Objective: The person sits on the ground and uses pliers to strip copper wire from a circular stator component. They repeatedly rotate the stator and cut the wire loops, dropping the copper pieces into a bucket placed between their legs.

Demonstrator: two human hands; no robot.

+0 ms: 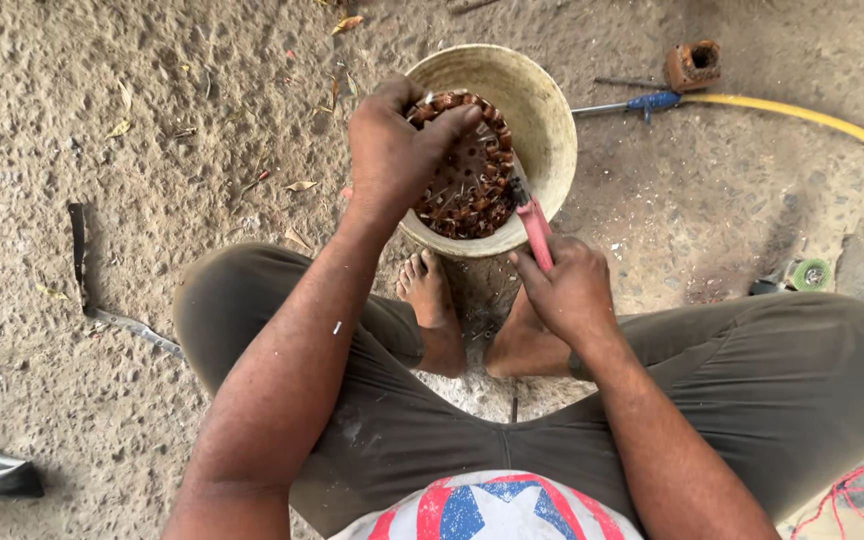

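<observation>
Now, from the head camera: the left hand [392, 150] clamps its fingers over the top edge of a round copper-wound coil disc [467, 170], which stands tilted inside the pale bucket [552, 130], face toward the camera. The right hand [570, 290] is fisted around a pink-handled tool [535, 230]; its long axis runs up and left, with the dark tip touching the disc's lower right edge. What kind of tip is hard to tell, perhaps a blade. Left fingers hide part of the windings. Just below the bucket sit two bare feet [432, 300]. Right of the bucket lie a blue-handled tool [642, 102] and a yellow hose [812, 118], cut off at the frame edge.
</observation>
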